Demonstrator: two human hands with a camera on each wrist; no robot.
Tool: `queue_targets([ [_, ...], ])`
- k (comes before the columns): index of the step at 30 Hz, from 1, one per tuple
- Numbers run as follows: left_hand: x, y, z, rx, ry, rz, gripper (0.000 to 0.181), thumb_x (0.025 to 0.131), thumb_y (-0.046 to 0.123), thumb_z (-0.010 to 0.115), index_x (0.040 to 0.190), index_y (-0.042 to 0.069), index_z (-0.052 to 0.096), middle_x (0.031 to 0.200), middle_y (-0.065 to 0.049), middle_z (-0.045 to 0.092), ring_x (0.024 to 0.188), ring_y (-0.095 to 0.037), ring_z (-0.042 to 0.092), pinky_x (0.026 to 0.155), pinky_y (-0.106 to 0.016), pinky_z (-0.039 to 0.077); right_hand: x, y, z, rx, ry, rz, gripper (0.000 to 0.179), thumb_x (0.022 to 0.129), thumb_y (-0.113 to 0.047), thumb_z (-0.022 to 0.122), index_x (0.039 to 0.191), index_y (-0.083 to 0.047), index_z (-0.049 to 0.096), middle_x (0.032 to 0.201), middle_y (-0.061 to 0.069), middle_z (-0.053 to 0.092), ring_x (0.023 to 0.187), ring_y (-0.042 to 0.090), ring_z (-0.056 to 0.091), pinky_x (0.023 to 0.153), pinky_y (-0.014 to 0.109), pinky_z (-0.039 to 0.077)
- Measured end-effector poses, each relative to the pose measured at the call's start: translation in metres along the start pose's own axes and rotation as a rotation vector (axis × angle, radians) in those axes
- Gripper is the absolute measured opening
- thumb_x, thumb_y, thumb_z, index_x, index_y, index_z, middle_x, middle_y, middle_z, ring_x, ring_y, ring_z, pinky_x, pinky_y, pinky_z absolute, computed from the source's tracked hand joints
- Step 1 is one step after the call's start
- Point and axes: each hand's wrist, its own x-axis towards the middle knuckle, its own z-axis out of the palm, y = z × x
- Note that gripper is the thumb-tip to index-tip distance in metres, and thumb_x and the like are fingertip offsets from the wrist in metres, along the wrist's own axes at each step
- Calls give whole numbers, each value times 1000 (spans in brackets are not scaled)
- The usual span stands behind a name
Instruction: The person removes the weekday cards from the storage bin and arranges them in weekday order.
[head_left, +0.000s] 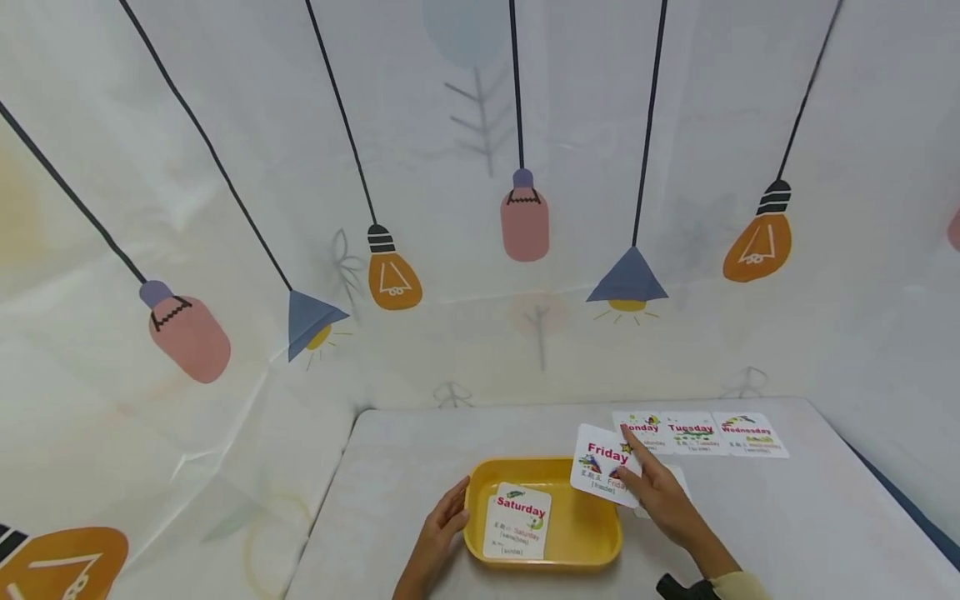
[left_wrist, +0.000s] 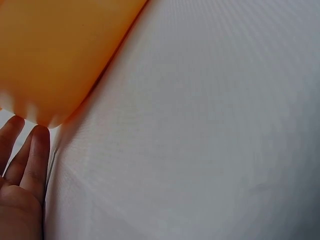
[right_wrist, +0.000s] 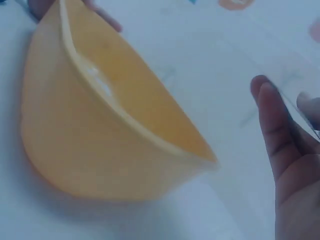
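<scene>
The left hand (head_left: 441,533) is seen at the near left of the table (head_left: 787,533), its fingers fairly straight and laid against the left outer wall of the yellow tray (head_left: 592,554); nothing is gripped by it; in the left wrist view the fingertips (left_wrist: 37,145) are shown touching the tray's rounded corner (left_wrist: 50,55). Inside the tray a Saturday card (head_left: 517,521) is found lying face up, towards the left side. The right hand (head_left: 663,496) is observed just beyond the tray's right end; a Friday card (head_left: 603,462) is pinched by it, the thumb on the printed face and the fingers behind; the card is held above the tray's far right corner, tilted slightly, its left part over the tray rim; whether it touches the rim cannot be told. In the right wrist view the tray (right_wrist: 115,145) is blurred and only one extended finger (right_wrist: 275,130) is clear. Farther back on the table three cards are laid in a row, side by side: Monday (head_left: 643,429), partly covered by the Friday card, then Tuesday (head_left: 692,433), then Wednesday (head_left: 748,434). Behind the table a backdrop (head_left: 480,208) printed with hanging lamps is noted.
</scene>
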Motion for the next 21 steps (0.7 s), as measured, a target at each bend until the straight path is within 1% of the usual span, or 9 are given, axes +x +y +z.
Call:
queue_targets([
  [2,2,0,-1,-5,0,-1,57,102,34,56,154,15,40,159,-16,39,143,-34,43,98,-20,51,-7,1,-10,-18,68,7,73,103,-30,55,162,-24,12,161,26,26,93,-1,67,73,19,59],
  [4,3,-1,-1,-14,0,-3,57,102,35,56,154,17,40,159,-14,39,143,-33,43,98,-20,51,-13,3,-21,-37,139,25,74,102,-34,56,162,-24,14,164,24,18,101,-6,64,80,19,58],
  [7,2,-2,-1,-6,2,4,58,102,33,56,154,15,40,159,-16,38,143,-36,42,99,-20,51,-25,7,-40,-56,216,99,76,100,-39,59,161,-26,17,165,23,15,97,-10,60,73,17,57],
  [10,1,-3,-1,0,13,-9,59,101,34,57,154,14,40,159,-16,38,143,-37,42,100,-23,51,-37,13,-58,-29,228,132,78,100,-35,60,162,-23,14,165,24,10,97,-13,58,73,16,56],
  [12,0,-3,-1,-3,20,-25,60,101,37,58,154,14,40,159,-16,38,143,-37,42,101,-26,52,-44,16,-69,2,218,137,80,100,-30,60,162,-21,11,166,22,7,102,-18,56,79,12,54],
  [15,1,-2,-1,-13,25,-36,62,100,39,59,154,15,40,159,-16,38,143,-36,43,101,-29,53,-51,20,-83,18,233,154,83,99,-27,62,162,-23,9,168,11,11,104,-19,55,84,10,53],
  [16,1,-1,-1,-14,25,-34,61,100,38,58,154,14,40,159,-16,39,142,-36,43,100,-29,53,-52,22,-88,1,242,165,83,99,-28,63,162,-25,8,166,3,16,102,-18,56,83,11,53],
  [19,1,2,0,-18,25,-38,61,100,37,59,154,14,40,158,-17,39,142,-36,44,100,-29,53,-55,26,-103,-71,269,225,82,99,-36,61,162,-26,8,163,9,24,94,-8,60,80,16,56],
  [21,1,2,2,-23,29,-44,61,100,36,59,153,13,40,158,-18,39,142,-36,44,100,-31,53,-56,29,-114,-135,272,264,82,99,-41,60,161,-22,9,161,18,26,91,-5,61,79,19,57],
])
